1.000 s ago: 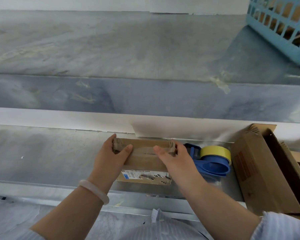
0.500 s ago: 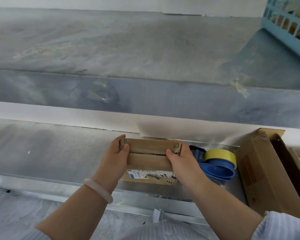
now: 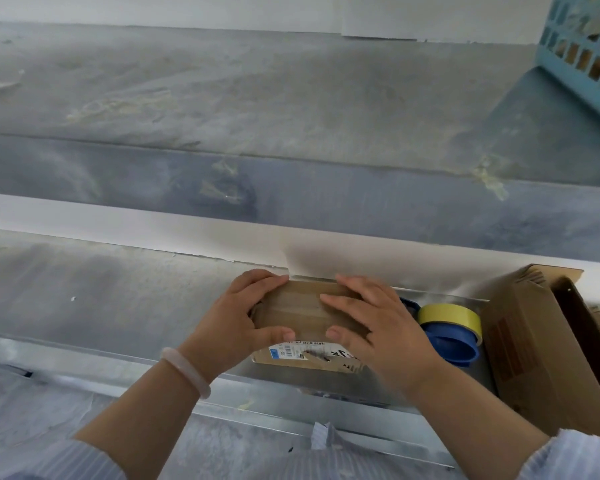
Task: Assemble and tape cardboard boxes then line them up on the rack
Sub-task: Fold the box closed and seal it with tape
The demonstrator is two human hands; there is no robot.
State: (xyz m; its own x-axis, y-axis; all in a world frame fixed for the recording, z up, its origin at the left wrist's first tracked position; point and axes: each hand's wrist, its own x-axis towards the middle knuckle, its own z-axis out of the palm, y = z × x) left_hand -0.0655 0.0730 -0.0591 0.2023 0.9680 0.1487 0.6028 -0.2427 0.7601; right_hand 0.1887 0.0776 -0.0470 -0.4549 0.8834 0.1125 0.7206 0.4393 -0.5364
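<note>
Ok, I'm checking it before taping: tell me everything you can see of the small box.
The small box is brown cardboard, low and rectangular, lying flat on the metal shelf with its top flaps down. A white printed label sits on its near side. The left hand and right hand press flat on its top.

Brown cardboard box with white-and-blue label; yellow tape roll on blue dispenser; light blue basket; grey mottled shelf; pale pink bracelet.

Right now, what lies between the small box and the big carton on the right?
The blue tape dispenser with its yellow roll, as the head view shows.
</note>
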